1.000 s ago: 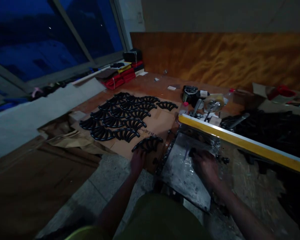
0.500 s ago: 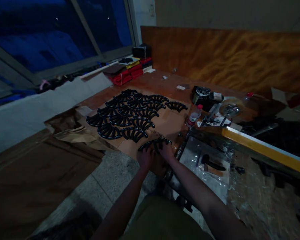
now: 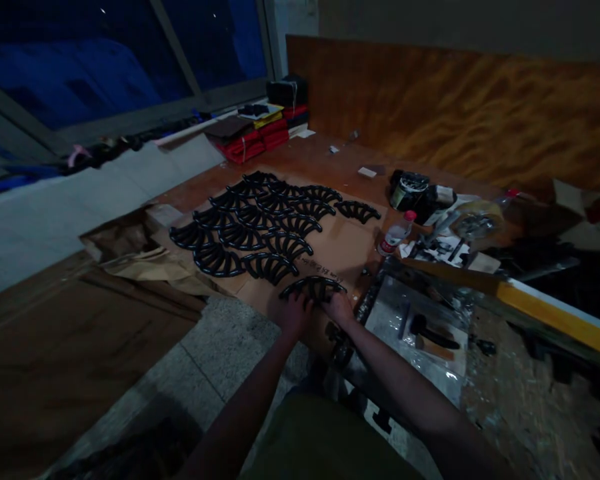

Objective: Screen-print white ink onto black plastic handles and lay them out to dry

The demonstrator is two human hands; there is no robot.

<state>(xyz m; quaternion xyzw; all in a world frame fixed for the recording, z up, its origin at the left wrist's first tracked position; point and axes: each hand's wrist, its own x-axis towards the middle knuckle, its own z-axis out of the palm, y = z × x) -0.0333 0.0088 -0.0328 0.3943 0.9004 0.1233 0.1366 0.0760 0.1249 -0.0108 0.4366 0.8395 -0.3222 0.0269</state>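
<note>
A fan-like row of glossy black curved pieces lies at the near edge of a cardboard sheet. At its near left end, my left hand is closed, the fingers curled on the pieces. My right hand is closed on the near right end of that same row, fingertips bent and partly hidden in the dimness. Several similar fans of black curved pieces lie close together on the cardboard beyond my hands. One more fan sits apart at the right.
A red-capped bottle and a dark tub stand at the right. Nearer, a single black curved piece lies on clear plastic beside a yellow-edged bar. Red bundles are stacked by the window. Brown paper hangs at the left.
My right hand has drawn back slightly from over the row to its near side. More of the row now shows above both hands. The view has shifted slightly.
</note>
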